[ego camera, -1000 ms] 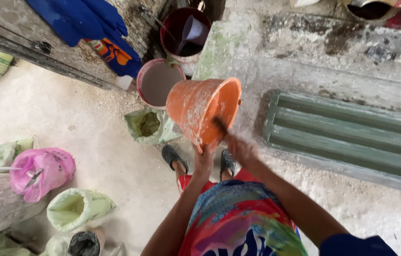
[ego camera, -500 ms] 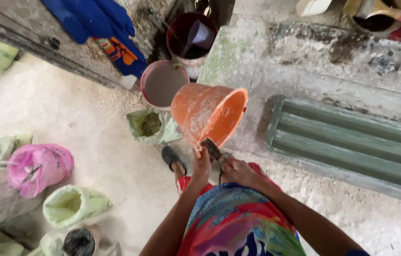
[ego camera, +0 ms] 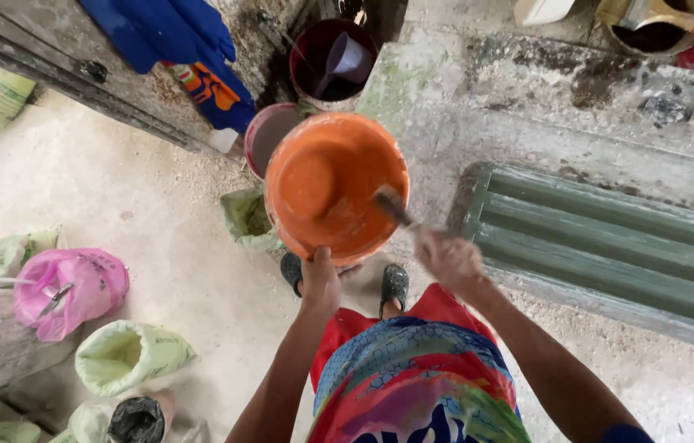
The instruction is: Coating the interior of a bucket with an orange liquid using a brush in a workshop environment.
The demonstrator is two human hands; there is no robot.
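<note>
My left hand (ego camera: 320, 281) grips the near rim of an orange bucket (ego camera: 334, 187), which is tilted so its open mouth faces the camera. Wet orange paint coats the inside. My right hand (ego camera: 451, 261) holds a paintbrush (ego camera: 393, 208) by its handle, with the bristles just inside the bucket's right rim. Both arms reach out over a red and multicoloured garment.
A green ribbed shutter panel (ego camera: 609, 254) lies on the concrete at right. A dark bucket with a scoop (ego camera: 332, 59) and a smaller pink-rimmed bucket (ego camera: 269, 135) stand beyond. A pink bag (ego camera: 68, 289) and green sacks (ego camera: 129, 354) sit at left. Blue cloth (ego camera: 175, 37) hangs above.
The orange bucket has tipped from side-on until its mouth faces the camera. My right hand has moved outward, bringing the brush into the bucket's rim.
</note>
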